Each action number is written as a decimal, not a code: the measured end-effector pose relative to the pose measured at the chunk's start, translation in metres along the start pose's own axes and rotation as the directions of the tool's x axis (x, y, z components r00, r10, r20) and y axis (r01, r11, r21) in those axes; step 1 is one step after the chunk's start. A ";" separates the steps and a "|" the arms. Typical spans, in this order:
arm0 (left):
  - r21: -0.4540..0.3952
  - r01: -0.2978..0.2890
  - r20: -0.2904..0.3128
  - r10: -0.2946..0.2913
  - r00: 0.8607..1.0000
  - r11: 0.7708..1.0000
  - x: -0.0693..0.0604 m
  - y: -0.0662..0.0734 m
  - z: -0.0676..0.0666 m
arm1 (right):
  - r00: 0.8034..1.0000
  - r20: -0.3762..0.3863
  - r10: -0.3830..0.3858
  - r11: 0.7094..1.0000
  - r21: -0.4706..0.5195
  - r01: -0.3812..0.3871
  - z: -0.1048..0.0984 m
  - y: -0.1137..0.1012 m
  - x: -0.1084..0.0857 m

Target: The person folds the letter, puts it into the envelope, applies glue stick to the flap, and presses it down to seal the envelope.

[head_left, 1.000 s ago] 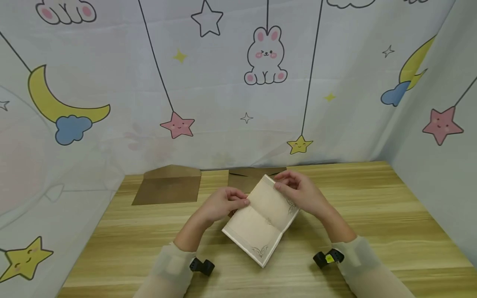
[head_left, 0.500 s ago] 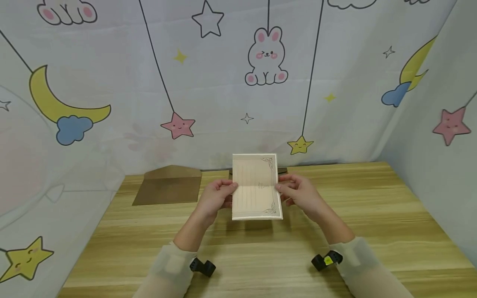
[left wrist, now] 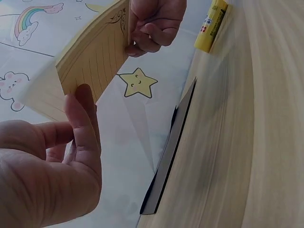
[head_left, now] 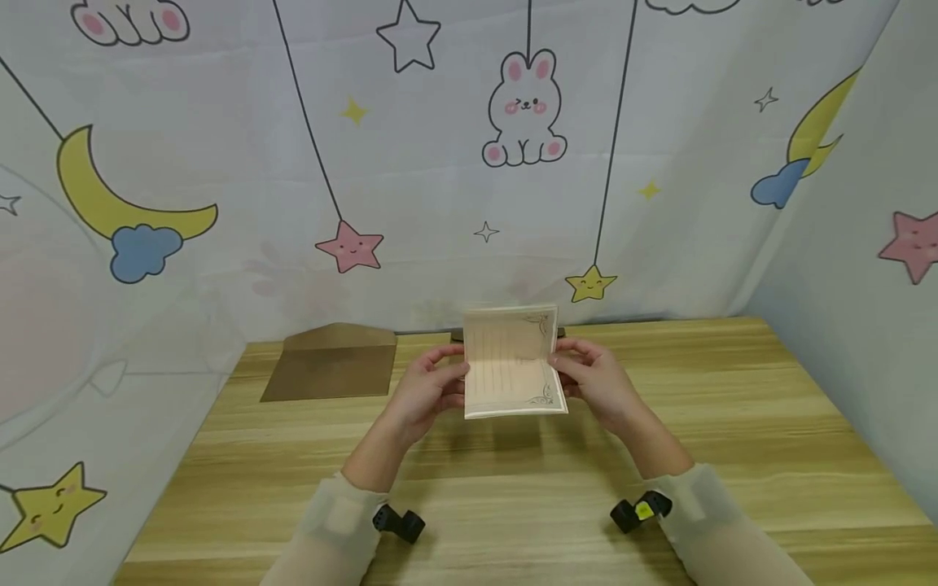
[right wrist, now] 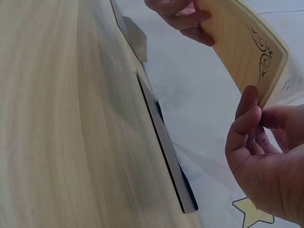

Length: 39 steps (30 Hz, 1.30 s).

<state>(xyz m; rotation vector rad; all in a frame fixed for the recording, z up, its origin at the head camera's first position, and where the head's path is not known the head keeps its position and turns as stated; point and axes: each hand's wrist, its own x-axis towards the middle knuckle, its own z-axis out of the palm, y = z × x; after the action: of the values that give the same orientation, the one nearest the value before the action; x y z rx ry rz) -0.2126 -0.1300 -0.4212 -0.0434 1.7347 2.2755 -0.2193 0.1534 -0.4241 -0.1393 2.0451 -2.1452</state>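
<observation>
Both hands hold a cream folded card [head_left: 513, 374], partly opened, with ruled lines and scroll ornaments at its corners. It is raised above the table at the middle of the head view. My left hand [head_left: 425, 391] pinches its left edge between thumb and fingers, and my right hand [head_left: 597, 382] pinches the right edge near the fold. In the left wrist view the fingers of the left hand [left wrist: 52, 171] bend at the card's lower edge. The right wrist view shows the right hand [right wrist: 266, 147] gripping near an ornamented corner.
A brown envelope [head_left: 337, 370] with its flap raised lies at the table's back left. Behind the card lies a second envelope [right wrist: 164, 142], mostly hidden in the head view. A yellow tube [left wrist: 211, 26], like a glue stick, appears in the left wrist view. A printed curtain [head_left: 440, 163] borders the table.
The card has turned from a slant to nearly square with the table and risen. Both hands now grip its side edges. Over the last half second it shifted slightly right and its fold bent further.
</observation>
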 end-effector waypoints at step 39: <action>0.561 -0.394 0.059 0.440 0.896 0.727 -0.005 0.005 0.007 | 0.924 0.073 -0.374 0.765 -0.539 0.352 -0.005 -0.006 -0.003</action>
<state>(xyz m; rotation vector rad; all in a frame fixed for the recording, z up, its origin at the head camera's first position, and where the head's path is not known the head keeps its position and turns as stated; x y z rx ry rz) -0.2076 -0.1259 -0.4139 0.4303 2.6149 1.9233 -0.2180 0.1589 -0.4183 -0.6219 2.7945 -1.6611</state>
